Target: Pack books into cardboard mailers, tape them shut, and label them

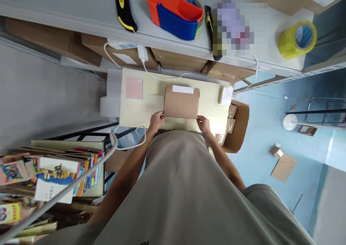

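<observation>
A small brown cardboard box (181, 102) with a white label on its far end lies on a pale yellow table (135, 109). My left hand (156, 120) grips the box's near left corner, fingers curled on it. My right hand (203, 123) touches the near right corner, fingers bent against the edge. My grey shirt fills the lower middle of the view and hides the table's near edge.
A pink paper (134, 88) and white sheets lie left of the box. An open carton (237, 127) stands right of the table. A shelf (81, 7) above carries an orange and blue tape dispenser (175, 14) and a yellow tape roll (297, 39). Books (54, 176) pile at left.
</observation>
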